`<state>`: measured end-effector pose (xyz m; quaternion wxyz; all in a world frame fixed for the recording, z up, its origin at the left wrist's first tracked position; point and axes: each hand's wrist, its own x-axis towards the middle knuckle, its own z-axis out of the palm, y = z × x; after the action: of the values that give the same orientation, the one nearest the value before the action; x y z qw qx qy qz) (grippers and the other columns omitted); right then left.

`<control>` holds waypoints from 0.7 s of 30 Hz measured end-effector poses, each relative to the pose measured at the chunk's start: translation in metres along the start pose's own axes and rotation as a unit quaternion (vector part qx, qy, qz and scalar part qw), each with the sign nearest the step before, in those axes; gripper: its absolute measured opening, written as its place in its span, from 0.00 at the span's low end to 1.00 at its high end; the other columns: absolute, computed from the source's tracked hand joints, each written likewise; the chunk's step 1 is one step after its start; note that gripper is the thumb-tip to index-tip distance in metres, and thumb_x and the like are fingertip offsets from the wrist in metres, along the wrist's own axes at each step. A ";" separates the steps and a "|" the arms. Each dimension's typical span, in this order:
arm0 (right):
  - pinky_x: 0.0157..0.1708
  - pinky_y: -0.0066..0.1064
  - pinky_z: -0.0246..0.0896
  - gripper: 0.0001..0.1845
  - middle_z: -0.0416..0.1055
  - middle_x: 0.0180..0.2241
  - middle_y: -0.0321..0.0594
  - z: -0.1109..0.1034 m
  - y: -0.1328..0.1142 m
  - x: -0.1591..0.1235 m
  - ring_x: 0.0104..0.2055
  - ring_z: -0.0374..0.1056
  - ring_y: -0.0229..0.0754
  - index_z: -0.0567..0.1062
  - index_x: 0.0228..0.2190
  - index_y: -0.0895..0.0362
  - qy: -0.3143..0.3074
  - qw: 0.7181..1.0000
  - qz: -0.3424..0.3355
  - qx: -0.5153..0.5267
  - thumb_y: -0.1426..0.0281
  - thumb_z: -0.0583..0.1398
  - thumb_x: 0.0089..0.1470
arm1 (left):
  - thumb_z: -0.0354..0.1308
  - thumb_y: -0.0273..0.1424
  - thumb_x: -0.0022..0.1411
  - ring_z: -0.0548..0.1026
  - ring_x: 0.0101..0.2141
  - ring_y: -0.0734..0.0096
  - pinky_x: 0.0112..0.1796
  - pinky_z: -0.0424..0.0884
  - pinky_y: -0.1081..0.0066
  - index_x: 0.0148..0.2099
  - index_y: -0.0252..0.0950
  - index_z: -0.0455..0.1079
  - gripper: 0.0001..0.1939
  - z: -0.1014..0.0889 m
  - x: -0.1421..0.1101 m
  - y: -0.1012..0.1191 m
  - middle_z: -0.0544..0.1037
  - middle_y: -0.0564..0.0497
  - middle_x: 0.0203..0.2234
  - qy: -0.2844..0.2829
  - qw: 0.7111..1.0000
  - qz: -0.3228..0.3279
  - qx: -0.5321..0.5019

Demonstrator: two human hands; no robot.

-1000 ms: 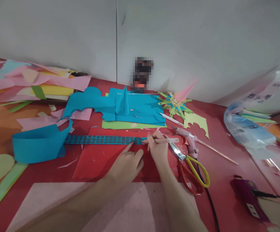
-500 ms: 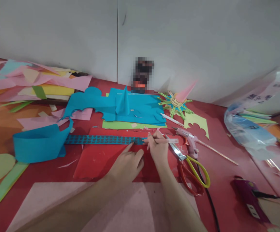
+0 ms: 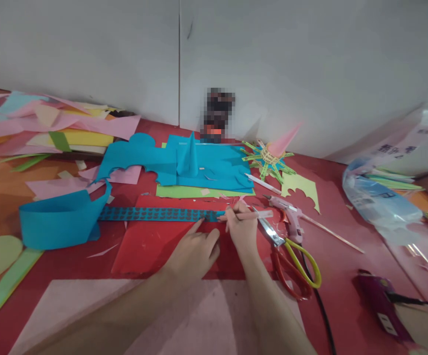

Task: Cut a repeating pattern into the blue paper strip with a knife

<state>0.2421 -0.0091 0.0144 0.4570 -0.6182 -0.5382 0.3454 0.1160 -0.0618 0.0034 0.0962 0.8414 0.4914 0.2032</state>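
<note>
A blue paper strip (image 3: pixel 154 214) lies flat across a red sheet (image 3: pixel 143 246), covered with rows of dark curved marks. My right hand (image 3: pixel 241 227) grips a pen (image 3: pixel 256 215), its tip down at the strip's right end. My left hand (image 3: pixel 193 251) rests on the red sheet, index finger stretched out to the strip's lower edge and the other fingers loosely bent. It holds nothing. At the strip's left end stands a curled band of blue paper (image 3: pixel 56 222). Scissors with one red and one yellow handle (image 3: pixel 278 240) lie open right of my right hand.
A pink glue gun (image 3: pixel 293 219) with a black cable lies beyond the scissors. Blue sheets with a blue paper cone (image 3: pixel 187 160) and a pink-coned paper figure (image 3: pixel 269 155) are at the back. Paper scraps (image 3: pixel 66 123) pile left; a plastic bag (image 3: pixel 379 197) and a purple power block (image 3: pixel 379 305) are right.
Almost nothing differs. The pen and my right hand have shifted only very slightly at the strip's right end; my left hand stays where it was.
</note>
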 end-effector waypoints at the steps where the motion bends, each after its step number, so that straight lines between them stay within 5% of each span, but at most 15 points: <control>1: 0.20 0.25 0.64 0.15 0.56 0.06 0.25 0.000 0.000 0.000 0.17 0.70 0.40 0.55 0.15 0.52 -0.002 1.000 -0.003 -0.002 0.70 0.55 0.48 | 0.46 0.22 0.58 0.70 0.19 0.70 0.54 0.61 0.60 0.28 0.40 0.57 0.09 0.000 0.000 0.000 0.69 0.57 0.15 0.000 1.000 0.000 -0.001; 21: 0.22 0.28 0.65 0.17 0.60 0.07 0.27 0.001 0.000 -0.001 0.20 0.72 0.42 0.57 0.17 0.52 -0.027 0.999 -0.017 0.042 0.65 0.57 0.51 | 0.45 0.21 0.58 0.70 0.18 0.69 0.53 0.62 0.57 0.28 0.40 0.58 0.09 -0.001 0.000 0.001 0.69 0.57 0.15 0.011 1.000 0.000 -0.021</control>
<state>0.2414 -0.0096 0.0142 0.4732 -0.5801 -0.5458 0.3765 0.1159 -0.0621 0.0045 0.1085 0.8366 0.4884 0.2230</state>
